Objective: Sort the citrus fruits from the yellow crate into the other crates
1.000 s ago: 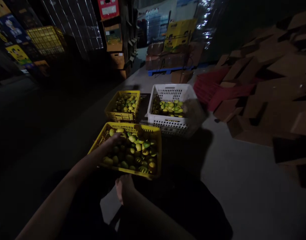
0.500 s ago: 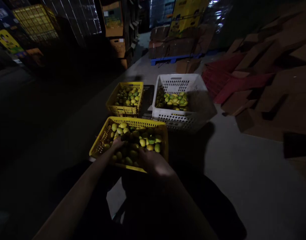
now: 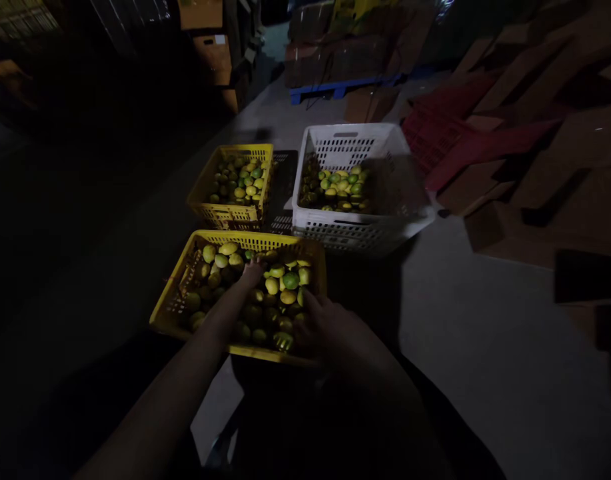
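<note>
A yellow plastic crate (image 3: pixel 171 308) full of small yellow and green citrus fruits (image 3: pixel 284 283) sits on the floor right in front of me. My left hand (image 3: pixel 246 283) reaches deep into it, fingertips on the fruits near the middle; the dim light hides whether it holds one. My right hand (image 3: pixel 329 328) lies over the fruits at the crate's near right corner with its fingers spread. Beyond stand a second yellow crate (image 3: pixel 205 195) and a white crate (image 3: pixel 346 233), each partly filled with the same fruits.
The place is a dim storeroom with a grey concrete floor (image 3: pixel 485 347). Flattened cardboard and red sheets (image 3: pixel 515 140) pile up at the right. Stacked boxes on a blue pallet (image 3: pixel 335 87) stand at the back, and dark shelving lines the left.
My right hand has come from below the crate onto the fruits at its right side. My left hand has slid from the left part toward the middle. The view has tilted downward.
</note>
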Demonstrator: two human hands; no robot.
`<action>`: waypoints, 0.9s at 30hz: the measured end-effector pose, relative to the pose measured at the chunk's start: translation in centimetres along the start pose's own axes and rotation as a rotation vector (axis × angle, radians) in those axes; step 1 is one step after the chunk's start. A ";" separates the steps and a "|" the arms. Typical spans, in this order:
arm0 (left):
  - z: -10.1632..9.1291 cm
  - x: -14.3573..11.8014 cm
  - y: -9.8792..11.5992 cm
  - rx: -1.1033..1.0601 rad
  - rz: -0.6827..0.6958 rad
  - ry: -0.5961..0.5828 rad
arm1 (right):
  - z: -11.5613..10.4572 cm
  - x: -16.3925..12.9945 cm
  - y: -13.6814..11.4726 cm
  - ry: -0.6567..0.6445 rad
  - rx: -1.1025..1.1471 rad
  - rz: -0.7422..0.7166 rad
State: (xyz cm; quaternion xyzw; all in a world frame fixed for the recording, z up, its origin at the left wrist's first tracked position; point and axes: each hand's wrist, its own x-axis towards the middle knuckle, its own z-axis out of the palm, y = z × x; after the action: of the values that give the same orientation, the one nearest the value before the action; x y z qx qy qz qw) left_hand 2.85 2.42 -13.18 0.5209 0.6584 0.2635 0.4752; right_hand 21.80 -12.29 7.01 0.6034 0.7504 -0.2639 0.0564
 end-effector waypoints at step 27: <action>-10.6 -16.1 8.8 -0.325 -0.133 -0.405 | -1.2 -1.0 -6.7 0.477 0.049 -0.243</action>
State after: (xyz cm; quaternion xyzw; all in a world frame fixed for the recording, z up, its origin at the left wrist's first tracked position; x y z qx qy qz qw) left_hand -2.81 -8.26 4.22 0.4355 0.5316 0.2243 0.6909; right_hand 16.07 -13.49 10.69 0.5552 0.8028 -0.1370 -0.1687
